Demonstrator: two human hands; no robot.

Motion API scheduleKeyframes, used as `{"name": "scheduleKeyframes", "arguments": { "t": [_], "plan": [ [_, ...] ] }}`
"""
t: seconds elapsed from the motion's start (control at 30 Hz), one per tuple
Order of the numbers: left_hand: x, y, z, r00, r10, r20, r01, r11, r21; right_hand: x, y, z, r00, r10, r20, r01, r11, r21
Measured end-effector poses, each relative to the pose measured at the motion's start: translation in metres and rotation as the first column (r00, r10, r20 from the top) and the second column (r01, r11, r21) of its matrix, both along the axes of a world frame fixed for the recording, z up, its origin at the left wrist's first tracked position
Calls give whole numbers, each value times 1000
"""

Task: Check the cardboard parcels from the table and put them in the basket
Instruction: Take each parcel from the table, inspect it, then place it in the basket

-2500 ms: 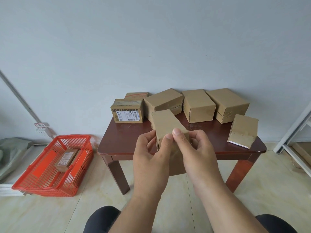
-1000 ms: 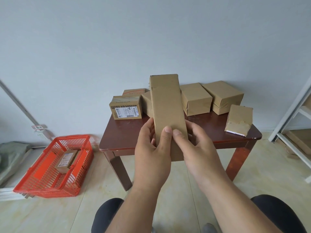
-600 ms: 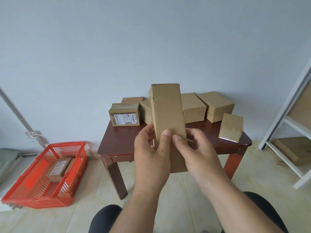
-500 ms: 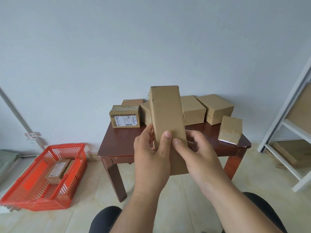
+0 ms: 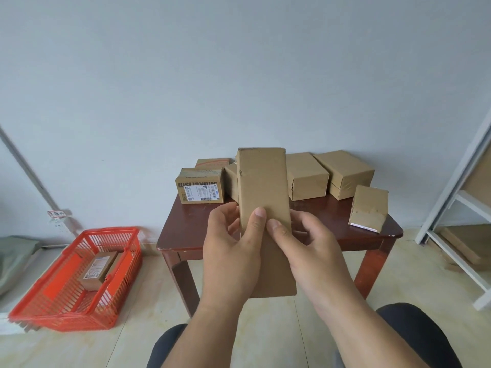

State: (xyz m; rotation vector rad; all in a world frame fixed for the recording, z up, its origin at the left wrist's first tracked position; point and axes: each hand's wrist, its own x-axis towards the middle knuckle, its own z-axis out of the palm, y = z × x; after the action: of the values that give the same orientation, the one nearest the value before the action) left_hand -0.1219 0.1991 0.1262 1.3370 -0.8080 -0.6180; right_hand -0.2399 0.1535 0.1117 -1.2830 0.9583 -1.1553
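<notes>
Both hands grasp one parcel and hold it up in front of the counter. Its long axis stands nearly upright, and a plain face is turned to the camera. The left hand wraps the lower left edge, thumb on the front. The right hand grips the lower right edge, thumb beside the other. This looks like the checking step, with the drop not yet begun. The basket sits on the floor, low and well off to the left, with one labelled box in it. The left hand is nearer to it, so the carry probably runs left and down. Five more parcels rest on the counter.
</notes>
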Motion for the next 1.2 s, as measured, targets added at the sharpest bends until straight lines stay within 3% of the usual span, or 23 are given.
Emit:
{"name": "scheduleKeyframes", "arguments": {
  "t": [0.17, 0.57, 0.73, 0.87, 1.2],
  "plan": [
    [-13, -5, 0, 998, -65, 19, 64, 997, 48, -6, -15, -1, 999, -33, -30, 34, 999, 13],
    [-18, -22, -2, 988, 86, 129, -100, 989, 108, -17, -24, -11, 996, 2, -91, -2, 1000, 2],
    [-26, -28, -14, 996, 42, 82, -50, 994, 102, -22, -41, -11, 997, 34, -76, -32, 999, 22],
    [-26, -35, -24, 994, -11, 109, -4, 991, 136, -26, -52, -12, 987, 36, -154, -35, 999, 11],
    [-15, -46, -26, 999, 38, 27, -43, 982, 181, -21, -56, -28, 979, 39, -202, -35, 999, 19]
  ]
}}
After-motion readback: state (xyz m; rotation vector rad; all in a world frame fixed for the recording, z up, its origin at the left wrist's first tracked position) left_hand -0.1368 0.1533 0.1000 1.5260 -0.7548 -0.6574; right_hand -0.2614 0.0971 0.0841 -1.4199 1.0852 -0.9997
